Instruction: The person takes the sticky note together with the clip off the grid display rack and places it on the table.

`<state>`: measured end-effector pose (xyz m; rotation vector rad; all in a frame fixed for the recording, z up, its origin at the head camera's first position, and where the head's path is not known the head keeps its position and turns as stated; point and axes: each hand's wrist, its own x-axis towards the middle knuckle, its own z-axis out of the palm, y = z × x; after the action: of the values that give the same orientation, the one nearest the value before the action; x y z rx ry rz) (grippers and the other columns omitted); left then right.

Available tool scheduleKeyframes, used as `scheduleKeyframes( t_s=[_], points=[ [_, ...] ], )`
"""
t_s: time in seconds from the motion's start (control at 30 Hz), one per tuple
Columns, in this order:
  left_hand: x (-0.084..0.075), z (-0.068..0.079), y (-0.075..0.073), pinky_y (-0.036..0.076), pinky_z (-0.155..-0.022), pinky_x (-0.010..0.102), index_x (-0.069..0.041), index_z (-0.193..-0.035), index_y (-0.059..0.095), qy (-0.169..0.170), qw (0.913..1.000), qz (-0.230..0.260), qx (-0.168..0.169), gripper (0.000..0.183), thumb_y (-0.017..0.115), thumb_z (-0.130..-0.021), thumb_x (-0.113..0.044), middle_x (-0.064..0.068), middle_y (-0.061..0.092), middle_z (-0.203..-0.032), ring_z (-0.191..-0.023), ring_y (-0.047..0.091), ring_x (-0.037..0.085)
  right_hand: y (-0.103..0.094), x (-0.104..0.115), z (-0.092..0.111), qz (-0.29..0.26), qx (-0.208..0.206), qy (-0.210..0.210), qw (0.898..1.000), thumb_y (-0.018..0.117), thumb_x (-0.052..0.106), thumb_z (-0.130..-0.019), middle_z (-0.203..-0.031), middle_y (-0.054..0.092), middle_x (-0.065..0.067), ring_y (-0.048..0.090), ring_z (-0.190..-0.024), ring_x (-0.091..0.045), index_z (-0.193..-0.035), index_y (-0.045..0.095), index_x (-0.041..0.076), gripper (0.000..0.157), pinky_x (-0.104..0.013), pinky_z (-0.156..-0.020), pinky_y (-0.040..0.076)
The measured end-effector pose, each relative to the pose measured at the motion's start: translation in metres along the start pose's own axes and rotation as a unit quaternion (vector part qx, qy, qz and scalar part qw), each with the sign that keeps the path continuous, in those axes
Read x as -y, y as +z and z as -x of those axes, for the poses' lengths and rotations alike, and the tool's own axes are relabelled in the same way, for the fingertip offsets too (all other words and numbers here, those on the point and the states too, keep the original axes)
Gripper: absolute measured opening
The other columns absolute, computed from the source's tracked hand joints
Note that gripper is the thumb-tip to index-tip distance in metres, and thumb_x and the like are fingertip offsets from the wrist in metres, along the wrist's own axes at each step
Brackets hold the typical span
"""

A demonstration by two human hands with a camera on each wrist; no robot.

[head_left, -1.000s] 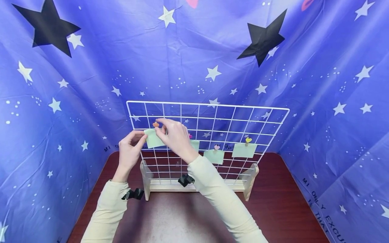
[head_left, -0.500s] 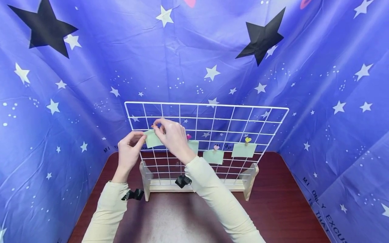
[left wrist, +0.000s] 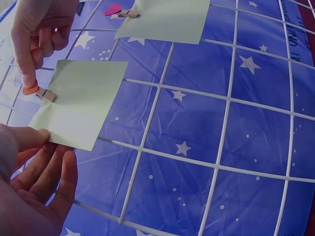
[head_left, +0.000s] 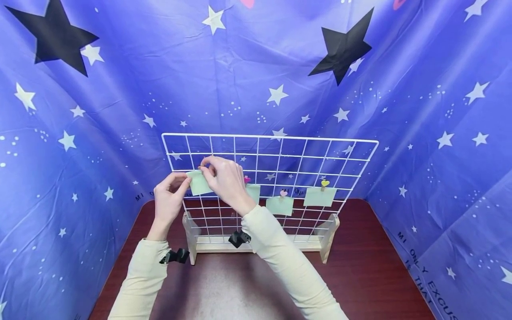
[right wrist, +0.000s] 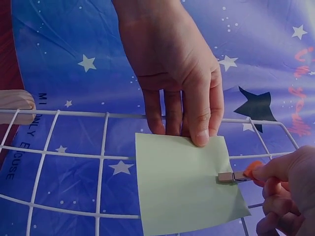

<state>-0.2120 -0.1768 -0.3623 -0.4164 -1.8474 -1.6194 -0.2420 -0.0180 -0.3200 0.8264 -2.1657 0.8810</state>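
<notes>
A pale green paper note [head_left: 199, 183] is held up at the left part of a white wire grid [head_left: 270, 137]. My left hand [head_left: 168, 198] pinches the note's left edge between thumb and fingers. On the note's top edge sits a small wooden clothespin [right wrist: 232, 177] with an orange heart. My right hand [head_left: 229, 180] pinches that clothespin at its heart end, thumb and forefinger together. In the left wrist view, the clothespin's tip [left wrist: 49, 96] overlaps the paper. From the head view, the right hand hides most of the clothespin and the note's right side.
Several green notes hang on the grid from heart clothespins: a magenta one [head_left: 246, 179], a pale pink one [head_left: 283, 194] and a yellow one [head_left: 325, 183]. Wooden feet [head_left: 329, 238] hold the grid upright on a dark red table [head_left: 372, 266]. Blue star-printed cloth [head_left: 240, 66] surrounds it.
The orange heart faced the head camera a second ago; it has turned edge-on between my right fingers. My right hand has shifted slightly left. The left hand keeps its hold on the note.
</notes>
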Motion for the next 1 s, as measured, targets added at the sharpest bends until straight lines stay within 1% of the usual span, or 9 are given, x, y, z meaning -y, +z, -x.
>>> scheduleKeyframes(
  t_s=[0.2,0.4,0.63,0.83,1.0],
  points=[
    [-0.001,0.000,0.000,0.052,-0.063,0.016,0.022,-0.090,0.059,0.002,1.0000,0.004,0.001,0.008,0.062,-0.084,0.017,0.036,0.060,-0.079,-0.066,0.063,0.004,0.002,-0.001,0.002,0.002,-0.019,-0.013,1.000,0.068,0.014,-0.088,-0.063,0.056,0.007,0.047,-0.052,-0.005,-0.090,0.073,0.012,0.006,-0.021,-0.045,0.034],
    [-0.002,0.000,0.000,0.052,-0.063,0.016,0.022,-0.090,0.059,-0.003,1.0000,0.002,0.003,0.008,0.062,-0.084,0.017,0.037,0.060,-0.079,-0.065,0.063,0.005,0.004,-0.003,0.002,-0.029,-0.044,-0.026,0.998,0.067,0.010,-0.088,-0.063,0.055,0.006,0.045,-0.051,-0.005,-0.090,0.073,0.009,0.006,-0.020,-0.045,0.033],
    [0.000,0.002,-0.002,0.052,-0.062,0.017,0.019,-0.090,0.062,-0.016,0.9998,-0.013,0.006,0.007,0.063,-0.085,0.015,0.031,0.063,-0.077,-0.066,0.063,0.005,0.002,-0.005,0.005,-0.062,-0.064,-0.033,0.995,0.068,0.009,-0.088,-0.063,0.055,0.005,0.043,-0.052,-0.003,-0.089,0.073,0.008,0.005,-0.017,-0.047,0.032],
    [-0.002,0.006,-0.001,0.051,-0.061,0.015,0.019,-0.091,0.062,-0.018,0.9996,-0.020,0.007,0.008,0.063,-0.084,0.015,0.033,0.062,-0.078,-0.065,0.062,0.005,0.000,-0.008,0.012,-0.088,-0.062,-0.049,0.993,0.069,0.008,-0.088,-0.063,0.054,0.004,0.042,-0.053,-0.004,-0.090,0.072,0.006,0.005,-0.016,-0.047,0.031],
    [-0.002,0.009,-0.001,0.049,-0.062,0.013,0.019,-0.091,0.062,-0.015,0.9992,-0.038,0.005,0.008,0.063,-0.084,0.016,0.033,0.062,-0.078,-0.066,0.061,0.004,-0.002,-0.010,0.018,-0.098,-0.053,-0.049,0.993,0.070,0.009,-0.088,-0.064,0.055,0.004,0.042,-0.053,-0.002,-0.092,0.072,0.006,0.006,-0.015,-0.048,0.033]
  ],
)
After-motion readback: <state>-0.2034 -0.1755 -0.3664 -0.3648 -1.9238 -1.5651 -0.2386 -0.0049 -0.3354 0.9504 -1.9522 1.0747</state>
